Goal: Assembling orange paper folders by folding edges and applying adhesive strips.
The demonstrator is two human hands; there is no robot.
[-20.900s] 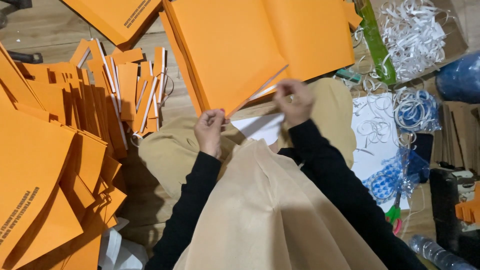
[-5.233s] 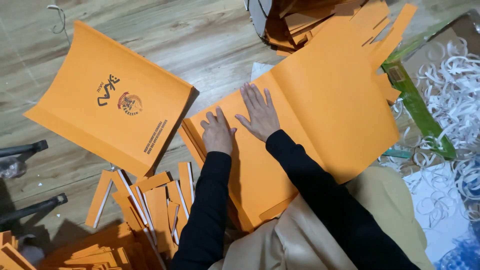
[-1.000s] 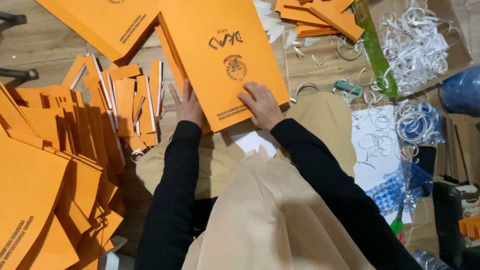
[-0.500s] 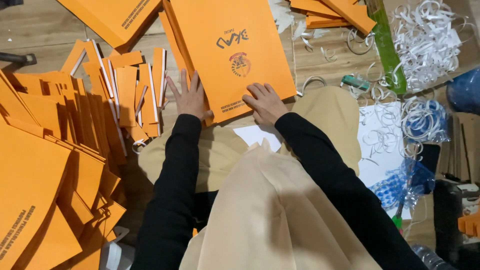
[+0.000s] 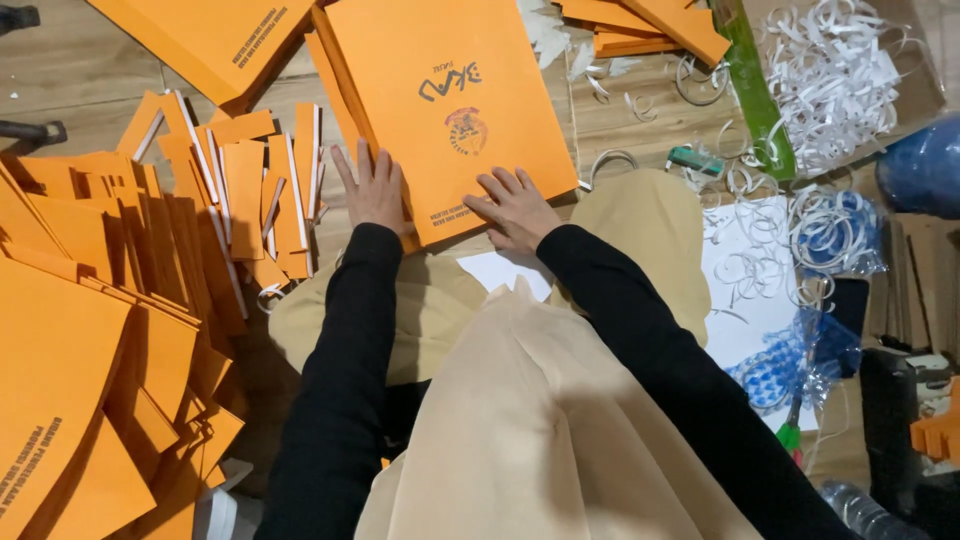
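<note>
An orange paper folder (image 5: 440, 90) with a printed emblem lies on top of a small stack on the wooden floor in front of me. My left hand (image 5: 372, 188) rests flat on the stack's left near corner, fingers spread. My right hand (image 5: 515, 208) presses flat on the folder's near edge, fingers apart. Neither hand grips anything. A white sheet (image 5: 505, 270) lies on my lap just below the right hand.
Narrow orange folded strips (image 5: 250, 190) lie in a heap to the left. Large orange sheets (image 5: 60, 380) pile at the lower left. Curly white paper trimmings (image 5: 835, 70) and a green strip (image 5: 750, 85) lie to the right, with blue plastic wrap (image 5: 800, 360).
The view has shifted down slightly. Both hands stay flat on the folder, and the folder stack sits a little squarer in front of me.
</note>
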